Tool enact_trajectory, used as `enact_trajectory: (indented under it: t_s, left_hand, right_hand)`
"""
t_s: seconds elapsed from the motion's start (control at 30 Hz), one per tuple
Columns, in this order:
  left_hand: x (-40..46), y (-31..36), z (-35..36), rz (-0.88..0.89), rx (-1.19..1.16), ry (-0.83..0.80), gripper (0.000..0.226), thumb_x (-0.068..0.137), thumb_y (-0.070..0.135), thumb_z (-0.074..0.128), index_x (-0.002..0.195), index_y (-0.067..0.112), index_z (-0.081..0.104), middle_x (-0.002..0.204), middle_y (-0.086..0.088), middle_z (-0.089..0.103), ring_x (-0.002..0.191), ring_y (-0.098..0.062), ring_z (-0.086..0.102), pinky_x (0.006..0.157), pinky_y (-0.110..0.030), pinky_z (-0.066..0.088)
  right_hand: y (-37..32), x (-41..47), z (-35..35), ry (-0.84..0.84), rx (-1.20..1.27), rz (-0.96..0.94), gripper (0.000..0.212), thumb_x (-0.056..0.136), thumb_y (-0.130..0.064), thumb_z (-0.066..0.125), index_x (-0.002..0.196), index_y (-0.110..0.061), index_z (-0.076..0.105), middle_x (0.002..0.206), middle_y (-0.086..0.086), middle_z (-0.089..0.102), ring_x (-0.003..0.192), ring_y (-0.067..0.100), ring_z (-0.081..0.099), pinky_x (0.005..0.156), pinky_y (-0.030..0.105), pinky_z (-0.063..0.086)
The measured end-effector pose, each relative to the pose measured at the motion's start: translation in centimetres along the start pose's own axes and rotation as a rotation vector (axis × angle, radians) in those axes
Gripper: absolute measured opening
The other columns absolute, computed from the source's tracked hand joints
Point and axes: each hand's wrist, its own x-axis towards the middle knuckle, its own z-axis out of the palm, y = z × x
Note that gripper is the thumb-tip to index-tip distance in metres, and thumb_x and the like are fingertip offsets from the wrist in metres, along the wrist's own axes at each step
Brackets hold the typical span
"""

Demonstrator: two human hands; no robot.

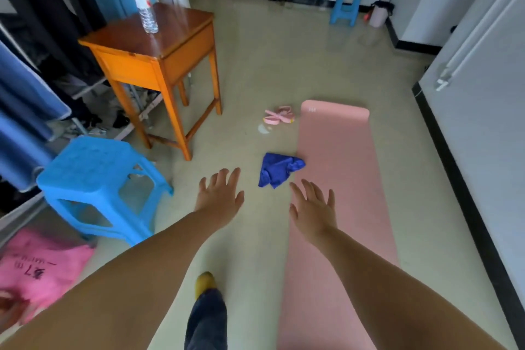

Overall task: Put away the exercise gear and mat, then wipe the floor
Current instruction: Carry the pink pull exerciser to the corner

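Nothing put away yet. The pink mat [338,167] lies unrolled on the floor at right. The pink exercise gear [279,116] sits just left of its far end, and the blue cloth [279,169] is at its left edge, unused. Your left hand [220,196] and right hand [312,209] are both spread wide, holding nothing. All steps remain. One container: a clear bottle [145,6] on the orange surface [136,42]; can't tell its contents.
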Motion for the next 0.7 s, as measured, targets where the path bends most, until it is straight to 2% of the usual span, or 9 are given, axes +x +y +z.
enact_trajectory:
  t_s: [0.13, 0.2, 0.23, 0.27, 0.3, 0.4, 0.53, 0.63, 0.7]
  left_hand:
    - [8.9, -5.9, -1.0, -0.043, -0.005, -0.025, 0.058, 0.098, 0.043, 0.029, 0.148, 0.021, 0.01, 0.149, -0.006, 0.025, 0.133, -0.025, 0.034, 0.112, -0.043, 0.027]
    - [12.9, -8.1, -2.0, -0.03, -0.004, -0.039, 0.058, 0.098, 0.043, 0.029, 0.149, 0.021, 0.009, 0.15, -0.006, 0.025, 0.134, -0.026, 0.034, 0.112, -0.042, 0.027]
    - [15.2, -9.0, -2.8, -0.009, 0.039, -0.035, 0.058, 0.098, 0.043, 0.028, 0.149, 0.021, 0.009, 0.15, -0.006, 0.025, 0.134, -0.026, 0.034, 0.112, -0.042, 0.028]
    - [17.5, -9.9, -3.5, 0.008, 0.053, -0.034, 0.059, 0.099, 0.043, 0.028, 0.149, 0.021, 0.009, 0.15, -0.006, 0.025, 0.134, -0.026, 0.034, 0.112, -0.042, 0.028]
    - [19.9, -10.7, -4.0, 0.017, 0.038, -0.031, 0.059, 0.099, 0.043, 0.028, 0.149, 0.021, 0.009, 0.149, -0.005, 0.026, 0.134, -0.026, 0.034, 0.111, -0.042, 0.029]
    - [26.6, -11.7, -5.0, 0.037, 0.0, -0.02, 0.058, 0.098, 0.042, 0.03, 0.149, 0.021, 0.012, 0.149, -0.006, 0.027, 0.134, -0.025, 0.034, 0.111, -0.042, 0.03]
    - [35.7, -11.4, -4.9, 0.126, 0.007, -0.035, 0.058, 0.098, 0.042, 0.029, 0.149, 0.021, 0.012, 0.149, -0.006, 0.027, 0.133, -0.023, 0.035, 0.111, -0.04, 0.029]
    - [43.4, -10.6, -5.0, 0.164, -0.039, -0.041, 0.057, 0.099, 0.041, 0.028, 0.149, 0.02, 0.011, 0.15, -0.006, 0.025, 0.134, -0.023, 0.033, 0.112, -0.041, 0.027]
    - [48.6, -10.1, -5.4, 0.153, -0.061, -0.048, 0.057, 0.099, 0.04, 0.029, 0.149, 0.02, 0.011, 0.15, -0.006, 0.025, 0.135, -0.023, 0.031, 0.112, -0.042, 0.026]
  right_hand:
    - [-4.3, 10.2, -0.7, 0.002, 0.01, 0.03, 0.057, 0.099, -0.037, 0.036, 0.151, -0.027, 0.017, 0.158, 0.004, 0.014, 0.145, 0.02, 0.015, 0.114, 0.054, 0.007]
    - [-6.2, 14.6, -1.6, 0.097, 0.011, 0.01, 0.06, 0.086, -0.038, 0.062, 0.141, -0.023, 0.043, 0.147, 0.009, 0.04, 0.134, 0.023, 0.041, 0.107, 0.059, 0.028]
    - [-7.1, 16.8, -2.4, 0.136, -0.004, 0.016, 0.061, 0.071, -0.037, 0.078, 0.127, -0.021, 0.06, 0.132, 0.011, 0.057, 0.119, 0.024, 0.057, 0.095, 0.061, 0.041]
    - [-7.7, 19.0, -2.8, 0.138, -0.024, 0.031, 0.061, 0.059, -0.036, 0.086, 0.116, -0.02, 0.068, 0.119, 0.011, 0.065, 0.106, 0.024, 0.065, 0.085, 0.061, 0.048]
    - [-8.1, 21.2, -2.9, 0.124, -0.001, 0.043, 0.059, 0.06, -0.035, 0.086, 0.114, -0.02, 0.069, 0.117, 0.011, 0.067, 0.105, 0.025, 0.066, 0.084, 0.061, 0.049]
    - [-8.5, 27.2, -3.9, 0.083, 0.06, 0.041, 0.052, 0.09, -0.032, 0.057, 0.14, -0.022, 0.046, 0.144, 0.01, 0.044, 0.132, 0.024, 0.043, 0.109, 0.059, 0.026]
    - [-6.9, 35.4, -5.0, 0.066, 0.05, 0.076, 0.054, 0.085, -0.033, 0.065, 0.136, -0.024, 0.05, 0.141, 0.008, 0.049, 0.128, 0.023, 0.049, 0.103, 0.06, 0.035]
    - [-4.0, 42.5, -5.4, -0.011, 0.046, 0.097, 0.053, 0.101, -0.034, 0.034, 0.151, -0.028, 0.017, 0.158, 0.002, 0.015, 0.145, 0.019, 0.014, 0.115, 0.054, 0.006]
    - [-1.9, 47.5, -6.5, -0.034, 0.049, 0.156, 0.053, 0.102, -0.035, 0.027, 0.152, -0.03, 0.009, 0.159, -0.001, 0.007, 0.146, 0.018, 0.007, 0.116, 0.053, 0.002]
